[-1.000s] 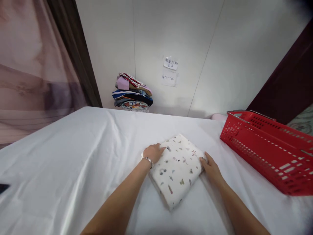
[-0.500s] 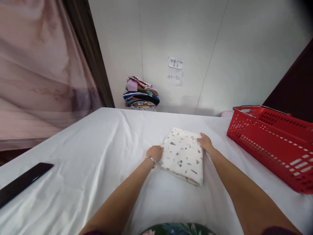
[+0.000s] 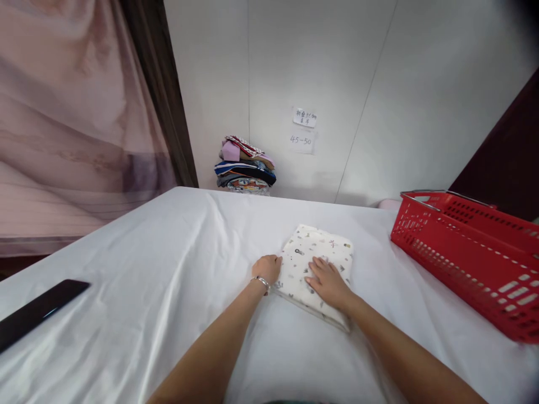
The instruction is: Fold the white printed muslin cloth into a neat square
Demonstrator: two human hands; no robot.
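Note:
A white folded cloth [image 3: 298, 270] with small grey and coloured motifs lies on the white-covered table, slightly turned. My left hand [image 3: 267, 269], with a silver bracelet at the wrist, is closed on the cloth's left edge, its fingers curled and partly hidden. Flat on top of the cloth, right of its middle, rests my right hand [image 3: 330, 283] with its fingers spread. The cloth's layers show along its near edge.
A red plastic basket [image 3: 458, 252] with metal handles stands on the right of the table [image 3: 177, 269]. At the left edge lies a black flat device [image 3: 42, 311]. A stack of folded clothes [image 3: 245, 166] sits beyond the far edge, against the wall.
My right hand has left the cloth's upper right edge and come toward me onto its top, now laid flat. My left hand stays at the left edge. The view has tilted slightly.

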